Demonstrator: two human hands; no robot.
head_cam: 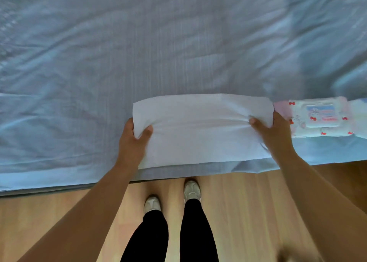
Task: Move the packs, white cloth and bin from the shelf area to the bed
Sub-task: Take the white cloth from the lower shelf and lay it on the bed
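A folded white cloth (200,128) lies flat on the blue bed (139,53), close to its near edge. My left hand (132,142) grips the cloth's left end, thumb on top. My right hand (272,134) pinches its right end, where the fabric bunches. Just right of the cloth, a white and pink pack (319,116) with red bows and a flip lid rests on the bed. A second pale pack (360,118) peeks in at the right frame edge. No bin is in view.
The bed's sheet is wrinkled and spreads across the whole upper view. Below its near edge is a wooden floor (248,202), where my legs in black trousers and white shoes (191,190) stand against the bed.
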